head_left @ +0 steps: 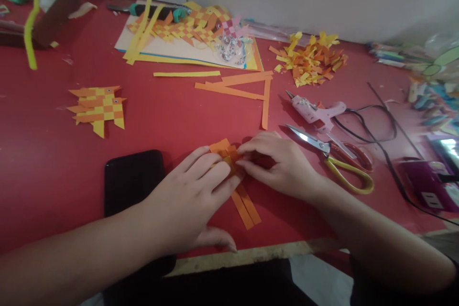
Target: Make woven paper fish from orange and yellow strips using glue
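Both hands meet over a small weave of orange and yellow paper strips (247,208) near the table's front edge. My left hand (190,191) presses it down with bent fingers, its thumb stretched out to the side. At the weave's right edge, my right hand (281,165) pinches the strips between thumb and fingertips. Two orange tails stick out toward me; the fingers cover much of the middle. Beyond the hands lie loose orange strips (233,92) and one yellow strip (186,74). Two woven paper fish (103,107) lie overlapping on the left.
Scissors (328,148) and a pink glue gun (315,112) with a black cord lie to the right. A black phone (132,177) is beside my left wrist. Behind are a pile of paper scraps (310,60) and paper sheets (172,55) bearing more woven pieces. A purple box (426,184) sits far right.
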`<state>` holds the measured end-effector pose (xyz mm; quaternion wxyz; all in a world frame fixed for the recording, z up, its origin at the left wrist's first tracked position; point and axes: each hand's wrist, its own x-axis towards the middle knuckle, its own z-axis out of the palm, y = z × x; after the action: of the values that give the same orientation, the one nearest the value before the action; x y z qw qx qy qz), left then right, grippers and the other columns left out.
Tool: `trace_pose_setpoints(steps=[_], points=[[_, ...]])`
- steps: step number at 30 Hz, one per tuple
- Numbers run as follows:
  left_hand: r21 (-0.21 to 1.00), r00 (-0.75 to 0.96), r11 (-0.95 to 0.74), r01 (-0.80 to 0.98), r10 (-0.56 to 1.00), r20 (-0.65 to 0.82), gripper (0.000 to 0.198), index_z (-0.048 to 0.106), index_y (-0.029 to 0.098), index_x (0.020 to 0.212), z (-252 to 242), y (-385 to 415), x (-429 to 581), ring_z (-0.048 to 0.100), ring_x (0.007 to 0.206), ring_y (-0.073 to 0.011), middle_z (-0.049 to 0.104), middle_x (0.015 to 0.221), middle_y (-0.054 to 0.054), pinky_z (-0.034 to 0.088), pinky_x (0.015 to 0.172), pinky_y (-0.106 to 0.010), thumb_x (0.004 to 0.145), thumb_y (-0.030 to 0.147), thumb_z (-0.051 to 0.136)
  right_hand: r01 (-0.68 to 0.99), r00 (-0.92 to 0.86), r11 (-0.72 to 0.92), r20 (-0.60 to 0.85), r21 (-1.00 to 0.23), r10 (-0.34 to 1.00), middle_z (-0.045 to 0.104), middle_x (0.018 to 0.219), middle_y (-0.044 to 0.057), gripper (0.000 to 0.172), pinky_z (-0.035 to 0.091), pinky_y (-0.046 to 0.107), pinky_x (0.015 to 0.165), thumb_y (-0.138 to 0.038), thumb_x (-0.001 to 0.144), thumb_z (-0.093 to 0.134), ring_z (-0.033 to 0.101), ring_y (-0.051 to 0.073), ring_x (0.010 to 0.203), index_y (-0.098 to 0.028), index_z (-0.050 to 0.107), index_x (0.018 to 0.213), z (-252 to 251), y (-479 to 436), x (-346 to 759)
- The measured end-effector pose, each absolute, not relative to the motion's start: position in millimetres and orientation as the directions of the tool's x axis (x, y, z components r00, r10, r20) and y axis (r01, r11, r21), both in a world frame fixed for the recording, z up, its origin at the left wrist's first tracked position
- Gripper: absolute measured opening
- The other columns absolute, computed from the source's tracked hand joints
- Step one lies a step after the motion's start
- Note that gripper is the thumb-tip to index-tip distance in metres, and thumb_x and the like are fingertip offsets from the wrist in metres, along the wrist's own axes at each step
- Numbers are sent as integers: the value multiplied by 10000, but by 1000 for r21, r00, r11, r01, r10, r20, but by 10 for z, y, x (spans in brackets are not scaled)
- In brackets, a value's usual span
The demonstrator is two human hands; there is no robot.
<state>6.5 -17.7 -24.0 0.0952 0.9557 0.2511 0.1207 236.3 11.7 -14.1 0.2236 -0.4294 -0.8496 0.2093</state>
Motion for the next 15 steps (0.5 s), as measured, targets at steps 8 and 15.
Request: trace_pose_setpoints(steps=[8,15], points=[[233,847,-859,456,499,181,1008,544,74,1363,-222,-167,65,484,1183,-362,591,1187,-162,281,1138,-527,698,830,575,666,-455,477,195,-573,869,716,735,-19,90,459,298,748,-247,862,699,627,127,705,-198,721,934,-169,117,2306],[240,846,-855,459,504,176,989,536,85,1377,-246,-151,70,476,1206,-361,589,1219,-155,260,1150,-527,713,817,578,604,-550,608,282,-515,786,691,861,23,210,486,289,739,-199,913,622,640,137,801,-222,729,1093,-245,147,2325]])
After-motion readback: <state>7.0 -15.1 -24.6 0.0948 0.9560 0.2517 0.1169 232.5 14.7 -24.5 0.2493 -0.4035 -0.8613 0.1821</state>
